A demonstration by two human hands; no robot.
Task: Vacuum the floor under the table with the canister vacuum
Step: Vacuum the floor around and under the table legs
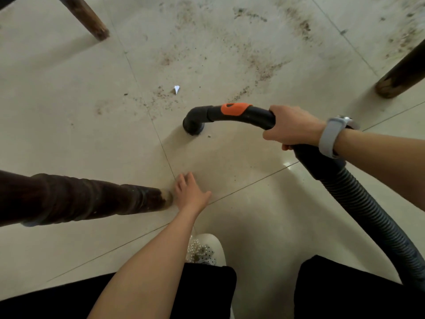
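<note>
My right hand point(291, 127) grips the black curved vacuum handle point(248, 114), which carries an orange slider. The handle's round nozzle end point(193, 127) points down at the pale tiled floor point(69, 100). A grey ribbed hose point(368, 210) runs from the handle off the right edge. My left hand point(189, 192) rests flat on the tile with its fingers spread, right beside the foot of a dark wooden table leg point(92, 199). Brown dirt and crumbs point(259, 65) lie scattered on the tiles beyond the nozzle. A small white paper scrap point(176, 89) lies among them.
Two more dark wooden legs stand on the floor, one at the upper left point(89, 19) and one at the right edge point(400, 74). My knees in black trousers point(345, 291) and a white shoe point(207, 249) fill the bottom of the view.
</note>
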